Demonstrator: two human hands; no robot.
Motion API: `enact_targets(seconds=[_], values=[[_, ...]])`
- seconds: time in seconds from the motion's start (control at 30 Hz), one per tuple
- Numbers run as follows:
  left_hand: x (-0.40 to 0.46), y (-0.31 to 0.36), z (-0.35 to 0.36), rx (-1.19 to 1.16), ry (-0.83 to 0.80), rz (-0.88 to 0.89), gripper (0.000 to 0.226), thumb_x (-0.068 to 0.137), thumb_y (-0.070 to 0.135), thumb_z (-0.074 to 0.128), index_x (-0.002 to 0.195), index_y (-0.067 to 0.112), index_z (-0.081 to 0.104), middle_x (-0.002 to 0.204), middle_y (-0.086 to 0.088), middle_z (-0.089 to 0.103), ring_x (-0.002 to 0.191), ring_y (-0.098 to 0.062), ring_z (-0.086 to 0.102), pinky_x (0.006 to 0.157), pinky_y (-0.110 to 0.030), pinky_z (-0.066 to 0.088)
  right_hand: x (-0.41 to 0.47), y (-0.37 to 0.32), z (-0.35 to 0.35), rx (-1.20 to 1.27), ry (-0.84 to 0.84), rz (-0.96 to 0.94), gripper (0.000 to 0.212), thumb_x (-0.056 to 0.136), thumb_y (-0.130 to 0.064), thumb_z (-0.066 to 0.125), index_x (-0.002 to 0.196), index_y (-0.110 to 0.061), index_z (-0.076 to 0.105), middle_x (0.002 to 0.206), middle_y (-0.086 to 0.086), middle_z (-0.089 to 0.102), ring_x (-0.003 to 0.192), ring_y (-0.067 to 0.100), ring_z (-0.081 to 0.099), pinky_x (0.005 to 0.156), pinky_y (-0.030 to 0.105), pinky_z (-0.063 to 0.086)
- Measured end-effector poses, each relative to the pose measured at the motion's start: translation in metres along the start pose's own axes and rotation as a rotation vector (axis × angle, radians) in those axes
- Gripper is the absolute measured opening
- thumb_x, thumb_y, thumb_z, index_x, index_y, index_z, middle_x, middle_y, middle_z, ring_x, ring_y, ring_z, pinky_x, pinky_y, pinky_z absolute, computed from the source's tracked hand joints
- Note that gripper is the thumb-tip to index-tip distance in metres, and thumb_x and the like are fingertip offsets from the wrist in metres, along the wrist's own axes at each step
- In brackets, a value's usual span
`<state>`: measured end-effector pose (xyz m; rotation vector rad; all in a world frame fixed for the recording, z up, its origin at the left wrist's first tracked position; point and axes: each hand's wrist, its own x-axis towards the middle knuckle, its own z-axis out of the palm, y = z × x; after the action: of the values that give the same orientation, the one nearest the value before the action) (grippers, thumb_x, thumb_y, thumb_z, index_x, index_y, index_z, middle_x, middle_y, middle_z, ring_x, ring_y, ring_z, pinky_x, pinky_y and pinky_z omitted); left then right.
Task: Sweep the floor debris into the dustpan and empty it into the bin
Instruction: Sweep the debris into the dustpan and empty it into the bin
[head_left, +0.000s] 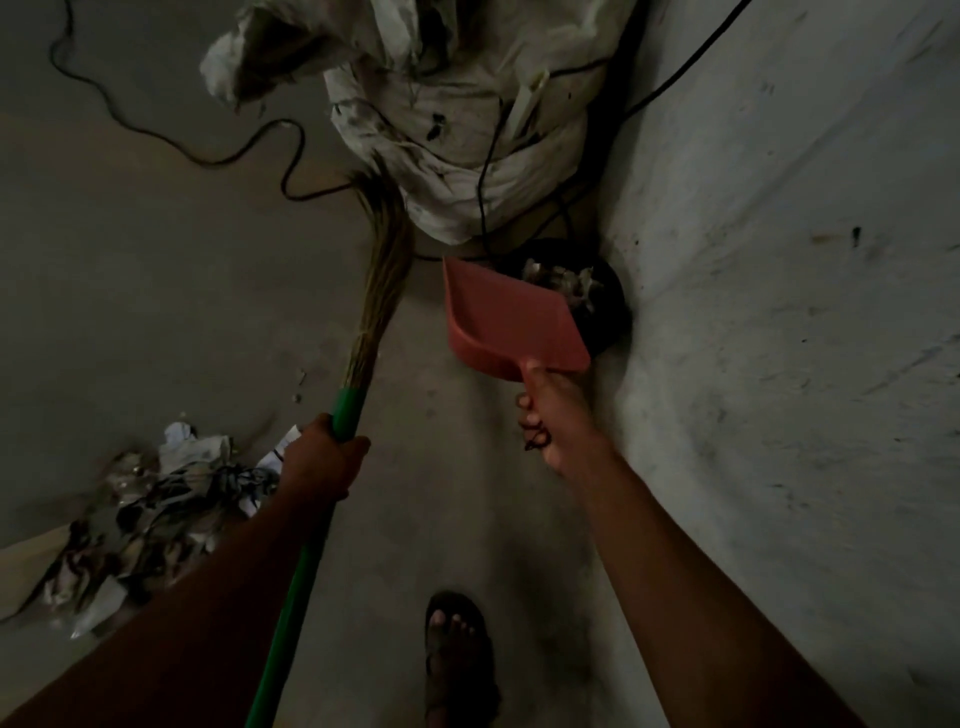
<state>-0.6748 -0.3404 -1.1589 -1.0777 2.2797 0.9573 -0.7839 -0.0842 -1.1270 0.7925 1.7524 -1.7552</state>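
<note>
My right hand (545, 415) grips the handle of a red dustpan (509, 322), held in the air with its far edge over a round black bin (610, 306). Pale scraps lie inside the bin. The pan's inner face looks bare. My left hand (324, 457) grips the green handle of a broom (376, 291), whose straw bristles reach forward to the floor beside a white sack. A pile of paper and plastic debris (156, 509) lies on the floor to my left.
A large crumpled white sack (457, 130) stands ahead, draped with black cables (234, 156) that snake across the floor. A grey wall (779, 312) runs close along the right. My sandalled foot (457, 654) is on the concrete floor below.
</note>
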Motion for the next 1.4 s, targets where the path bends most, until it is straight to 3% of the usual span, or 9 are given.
enact_targets(seconds=[0.27, 0.4, 0.47, 0.6, 0.73, 0.8, 0.9, 1.07, 1.4], values=[[-0.009, -0.081, -0.033, -0.019, 0.037, -0.010, 0.036, 0.087, 0.036, 0.073, 0.114, 0.018, 0.057, 0.092, -0.011, 0.068, 0.075, -0.031, 0.067, 0.066, -0.036, 0.055, -0.045, 0.082, 0.059, -0.307, -0.025, -0.080, 0.020, 0.100, -0.037, 0.065, 0.103, -0.020, 0.055, 0.064, -0.002, 0.050, 0.034, 0.002, 0.040, 0.035, 0.015, 0.029], [-0.013, -0.140, -0.058, 0.004, 0.067, -0.029, 0.048, 0.088, 0.043, 0.074, 0.128, 0.020, 0.060, 0.108, -0.014, 0.072, 0.094, -0.035, 0.070, 0.080, -0.041, 0.058, -0.049, 0.134, 0.084, -0.499, -0.021, -0.086, 0.035, 0.077, -0.064, 0.070, 0.096, -0.036, 0.061, 0.079, -0.003, 0.065, 0.067, 0.016, 0.061, 0.060, 0.031, 0.051], [-0.016, -0.172, -0.073, 0.022, 0.084, -0.066, 0.055, 0.088, 0.045, 0.073, 0.136, 0.024, 0.057, 0.115, -0.014, 0.072, 0.100, -0.036, 0.069, 0.077, -0.036, 0.053, -0.041, 0.163, 0.097, -0.594, -0.008, -0.087, 0.049, 0.066, -0.074, 0.066, 0.103, -0.042, 0.064, 0.088, -0.004, 0.071, 0.078, 0.020, 0.067, 0.074, 0.041, 0.060], [-0.027, -0.235, -0.095, -0.006, 0.125, -0.105, 0.053, 0.087, 0.045, 0.073, 0.132, 0.020, 0.059, 0.107, -0.015, 0.073, 0.087, -0.036, 0.071, 0.071, -0.040, 0.059, -0.065, 0.178, 0.130, -0.692, 0.001, -0.105, 0.059, 0.070, -0.072, 0.062, 0.110, -0.028, 0.068, 0.092, -0.001, 0.074, 0.079, 0.025, 0.072, 0.070, 0.040, 0.061], [-0.040, -0.297, -0.108, -0.036, 0.157, -0.153, 0.058, 0.092, 0.052, 0.068, 0.139, 0.020, 0.054, 0.110, -0.016, 0.071, 0.093, -0.038, 0.069, 0.075, -0.040, 0.057, -0.086, 0.200, 0.164, -0.746, -0.055, -0.110, 0.036, 0.076, -0.062, 0.068, 0.096, -0.033, 0.062, 0.094, -0.002, 0.072, 0.081, 0.027, 0.070, 0.078, 0.048, 0.060], [-0.046, -0.325, -0.113, -0.047, 0.168, -0.164, 0.061, 0.095, 0.056, 0.063, 0.143, 0.020, 0.051, 0.106, -0.015, 0.071, 0.090, -0.036, 0.070, 0.070, -0.036, 0.053, -0.104, 0.208, 0.185, -0.824, -0.072, -0.153, 0.027, 0.085, -0.052, 0.070, 0.098, -0.030, 0.063, 0.095, -0.006, 0.071, 0.084, 0.024, 0.069, 0.071, 0.035, 0.057], [-0.058, -0.360, -0.122, -0.073, 0.175, -0.194, 0.052, 0.099, 0.059, 0.055, 0.127, 0.014, 0.059, 0.089, -0.008, 0.061, 0.079, -0.031, 0.064, 0.065, -0.032, 0.042, -0.128, 0.225, 0.206, -0.979, -0.126, -0.229, 0.027, 0.094, -0.042, 0.068, 0.116, -0.026, 0.064, 0.104, -0.003, 0.069, 0.088, 0.020, 0.064, 0.064, 0.025, 0.043], [-0.068, -0.423, -0.136, -0.080, 0.193, -0.253, 0.062, 0.092, 0.080, 0.035, 0.101, 0.023, 0.054, 0.077, -0.007, 0.065, 0.061, -0.030, 0.067, 0.060, -0.039, 0.060, -0.159, 0.266, 0.236, -1.053, -0.166, -0.223, 0.030, 0.095, -0.035, 0.069, 0.122, -0.020, 0.066, 0.108, 0.003, 0.071, 0.088, 0.023, 0.063, 0.071, 0.028, 0.042], [-0.058, -0.505, -0.165, -0.019, 0.172, -0.255, 0.053, 0.098, 0.071, 0.036, 0.097, 0.021, 0.051, 0.074, -0.010, 0.063, 0.060, -0.031, 0.065, 0.060, -0.046, 0.062, -0.170, 0.321, 0.233, -1.258, -0.113, -0.206, 0.033, 0.094, -0.062, 0.057, 0.104, -0.032, 0.068, 0.107, 0.003, 0.075, 0.101, 0.034, 0.069, 0.081, 0.036, 0.054]])
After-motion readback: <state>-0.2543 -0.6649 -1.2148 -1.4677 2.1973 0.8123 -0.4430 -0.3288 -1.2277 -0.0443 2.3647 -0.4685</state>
